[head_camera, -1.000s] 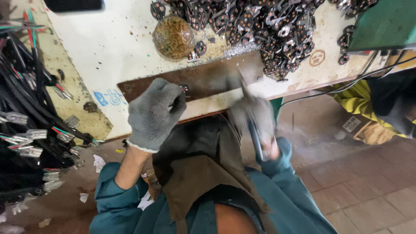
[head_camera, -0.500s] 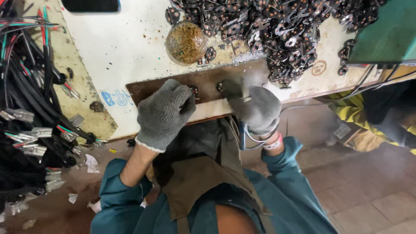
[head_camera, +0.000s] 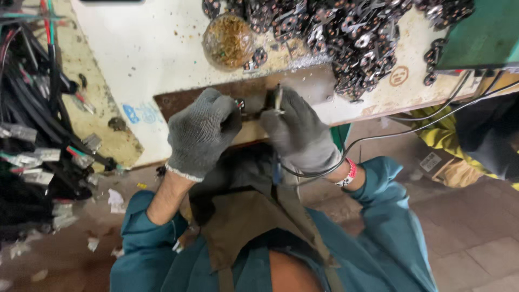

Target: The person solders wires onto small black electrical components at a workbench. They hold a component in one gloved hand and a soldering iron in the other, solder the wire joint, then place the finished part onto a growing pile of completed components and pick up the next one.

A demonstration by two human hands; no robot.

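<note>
In the middle of the frame the left hand (head_camera: 203, 132), in a grey knitted glove, is curled nearly shut over a small dark metal part (head_camera: 240, 105) on the brown worn strip (head_camera: 173, 103) at the edge of the white stained workbench (head_camera: 151, 48), and the right hand (head_camera: 300, 135), gloved the same, is closed around a thin metal tool (head_camera: 277, 100) that stands upright just beside that part. Because the two hands are so near, the tool can slip and strike the left fingers. The thin black cable (head_camera: 378, 138) near the right wrist may catch, and the heap of small black round metal parts (head_camera: 351, 32) at the upper right lies near the edge, so a jolt can send pieces down.
</note>
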